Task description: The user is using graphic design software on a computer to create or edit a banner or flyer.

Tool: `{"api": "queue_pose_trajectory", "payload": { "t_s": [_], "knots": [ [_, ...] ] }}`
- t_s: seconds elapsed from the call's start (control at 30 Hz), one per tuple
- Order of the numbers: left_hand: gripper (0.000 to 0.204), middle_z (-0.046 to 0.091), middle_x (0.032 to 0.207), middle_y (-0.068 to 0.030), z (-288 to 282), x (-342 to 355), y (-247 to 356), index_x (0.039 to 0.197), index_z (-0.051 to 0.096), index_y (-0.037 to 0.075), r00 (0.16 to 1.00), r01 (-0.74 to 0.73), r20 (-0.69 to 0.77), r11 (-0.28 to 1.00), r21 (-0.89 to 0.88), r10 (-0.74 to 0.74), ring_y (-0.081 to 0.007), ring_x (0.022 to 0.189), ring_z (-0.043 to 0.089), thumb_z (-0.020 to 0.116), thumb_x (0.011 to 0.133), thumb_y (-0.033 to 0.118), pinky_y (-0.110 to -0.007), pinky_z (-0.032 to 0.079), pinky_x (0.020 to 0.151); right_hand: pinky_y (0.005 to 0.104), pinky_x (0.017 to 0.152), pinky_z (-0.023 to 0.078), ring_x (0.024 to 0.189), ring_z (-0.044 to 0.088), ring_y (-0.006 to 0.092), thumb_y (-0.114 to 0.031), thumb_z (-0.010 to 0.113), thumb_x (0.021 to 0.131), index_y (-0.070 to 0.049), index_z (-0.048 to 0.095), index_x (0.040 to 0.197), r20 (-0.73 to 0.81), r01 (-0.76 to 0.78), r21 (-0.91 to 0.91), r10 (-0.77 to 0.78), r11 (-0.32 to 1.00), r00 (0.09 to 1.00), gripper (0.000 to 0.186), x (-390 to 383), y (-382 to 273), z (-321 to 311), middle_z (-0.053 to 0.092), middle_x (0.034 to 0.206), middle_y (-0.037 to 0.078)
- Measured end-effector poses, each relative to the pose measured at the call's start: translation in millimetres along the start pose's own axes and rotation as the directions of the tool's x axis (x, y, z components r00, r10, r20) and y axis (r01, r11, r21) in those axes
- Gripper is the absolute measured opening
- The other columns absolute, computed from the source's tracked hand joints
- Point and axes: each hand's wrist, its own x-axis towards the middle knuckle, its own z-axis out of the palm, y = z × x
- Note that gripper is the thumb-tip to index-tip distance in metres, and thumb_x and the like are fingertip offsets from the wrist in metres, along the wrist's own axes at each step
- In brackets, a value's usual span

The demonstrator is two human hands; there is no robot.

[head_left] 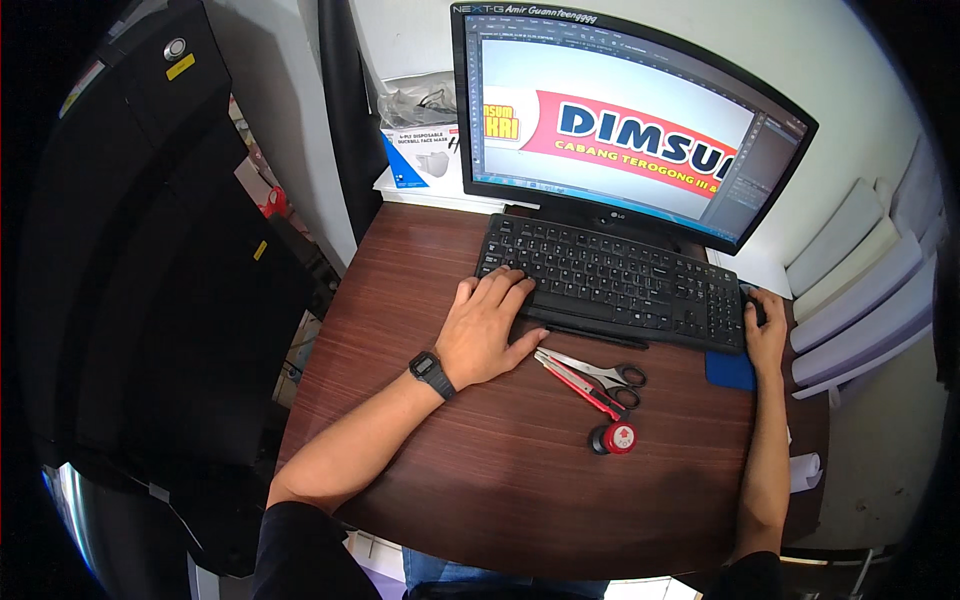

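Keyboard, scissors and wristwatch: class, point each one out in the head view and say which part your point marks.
Keyboard (612,280): head view, on its middle keys.
Scissors (604,375): head view, on the metal near the handles.
Wristwatch (425,366): head view, on its face.

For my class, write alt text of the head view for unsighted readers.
Left hand at a black keyboard, right hand on a dark mouse, at a brown desk. Behind the keyboard, a monitor displays a banner design; in front lie scissors, a red cutter and a red-and-black object.
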Motion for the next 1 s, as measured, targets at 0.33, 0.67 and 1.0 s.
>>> {"api": "queue_pose_trajectory", "payload": {
  "t_s": [0.33,0.67,1.0],
  "knots": [
    [0.069,0.057,0.143,-0.0157,-1,0,1,0.142,0.058,0.002,1.0,-0.002,0.002,1.0,0.004,0.002,-0.0314,0.135,0.052,0.079,0.089,0.04,-0.044,0.038,0.108,0.0416,0.109,0.048,0.128,0.063,0.0356,-0.012,0.066,0.097,-0.002,0.073,0.124,0.0,-0.002,0.002,0.002,1.0,1.0,0.029,0,3,1,0.066,0.131,0.019],
    [0.069,0.057,0.144,-0.0155,-1,1,1,0.142,0.058,0.002,1.0,0.005,0.002,1.0,-0.004,-0.004,-0.0315,0.135,0.052,0.079,0.089,0.04,-0.044,0.038,0.109,0.0419,0.109,0.048,0.127,0.063,0.0356,-0.011,0.067,0.096,-0.002,0.072,0.124,0.011,-0.011,-0.024,0.012,1.0,1.0,0.03,0,0,-1,0.066,0.13,0.018],
    [0.069,0.057,0.143,-0.0154,0,0,0,0.142,0.058,0.002,1.0,-0.007,-0.004,1.0,0.006,0.007,-0.0316,0.135,0.052,0.079,0.089,0.04,-0.044,0.038,0.109,0.0412,0.108,0.048,0.127,0.063,0.0362,-0.01,0.067,0.096,-0.001,0.071,0.126,0.0,0.015,-0.03,-0.015,0.999,1.0,0.032,0,-2,-1,0.064,0.132,0.019]
  ]
}}
